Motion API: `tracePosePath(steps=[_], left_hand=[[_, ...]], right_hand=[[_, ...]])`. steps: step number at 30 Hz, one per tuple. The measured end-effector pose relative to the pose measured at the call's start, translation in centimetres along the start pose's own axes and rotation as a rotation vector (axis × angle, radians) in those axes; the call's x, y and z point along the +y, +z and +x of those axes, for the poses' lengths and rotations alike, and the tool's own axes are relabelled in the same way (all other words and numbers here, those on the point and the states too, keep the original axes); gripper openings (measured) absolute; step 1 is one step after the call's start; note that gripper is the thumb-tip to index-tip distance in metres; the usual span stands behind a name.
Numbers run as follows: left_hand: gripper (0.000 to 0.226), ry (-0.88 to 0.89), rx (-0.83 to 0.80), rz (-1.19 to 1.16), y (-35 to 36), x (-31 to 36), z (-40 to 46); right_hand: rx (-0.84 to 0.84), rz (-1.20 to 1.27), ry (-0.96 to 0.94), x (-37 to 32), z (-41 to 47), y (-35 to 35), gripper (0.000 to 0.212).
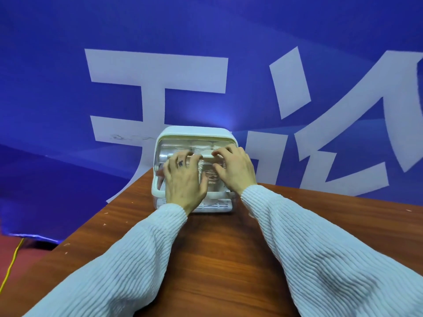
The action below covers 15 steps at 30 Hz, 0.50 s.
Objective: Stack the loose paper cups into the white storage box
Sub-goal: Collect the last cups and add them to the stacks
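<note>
A blue banner (68, 88) with large white characters is hung behind the wooden worktop (217, 259); a yellow cable (13, 259) is laid on the reddish floor (25, 252).

We seem to be in a staged or event-type space rather than a home. Behind the wooden table (217, 259) hangs a large blue banner (57, 76) printed with oversized pale characters (158, 92), its fabric creased and sagging down to the floor. A yellow cable (12, 264) trails loose across the reddish floor (20, 252) at the lower left, beside the banner's bottom edge. The table's brown veneer shows small chips and pale specks. We cannot tell what the venue is beyond that; only backdrop, table and floor are visible.
</note>
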<state>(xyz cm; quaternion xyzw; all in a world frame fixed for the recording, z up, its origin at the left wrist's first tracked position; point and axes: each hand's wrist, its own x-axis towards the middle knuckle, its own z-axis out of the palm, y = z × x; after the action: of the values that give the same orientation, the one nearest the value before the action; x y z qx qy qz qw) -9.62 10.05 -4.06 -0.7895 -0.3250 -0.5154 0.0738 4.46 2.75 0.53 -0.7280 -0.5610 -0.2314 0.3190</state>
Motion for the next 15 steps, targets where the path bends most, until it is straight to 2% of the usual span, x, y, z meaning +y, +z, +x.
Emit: tracePosePath(steps=[2, 4, 6, 8, 10, 13, 15], left_hand=[[0.027, 0.112, -0.018, 0.038, 0.4, -0.9, -0.2], [0.036, 0.314, -0.14, 0.029, 1.1, -1.2, -1.2], [0.048, 0.331, -0.262, 0.045, 1.5, -0.5, -1.9], [0.051, 0.203, -0.285, 0.072, 1.9, 0.6, -2.0], [0.052, -0.003, -0.293, 0.021, 2.1, 1.7, -1.9], [0.076, -0.355, -0.301, -0.146, 2.4, 2.9, -1.0], [0.088, -0.503, -0.417, -0.148, 2.4, 3.7, 0.4]], right_hand=[[-0.046, -0.015, 0.002, 0.0, 0.8, -0.3, 0.026], [-0.096, -0.021, 0.003, 0.2, 1.2, -0.6, 0.026], [-0.119, -0.034, -0.004, 0.2, 1.5, -0.9, 0.026], [-0.124, -0.033, 0.003, 0.1, 1.6, -1.0, 0.025], [-0.13, -0.015, 0.03, -0.1, 1.6, -1.1, 0.024], [-0.123, 0.038, 0.091, -0.4, 1.5, -0.9, 0.025], [-0.131, 0.063, 0.119, -0.6, 1.5, -0.9, 0.026]])
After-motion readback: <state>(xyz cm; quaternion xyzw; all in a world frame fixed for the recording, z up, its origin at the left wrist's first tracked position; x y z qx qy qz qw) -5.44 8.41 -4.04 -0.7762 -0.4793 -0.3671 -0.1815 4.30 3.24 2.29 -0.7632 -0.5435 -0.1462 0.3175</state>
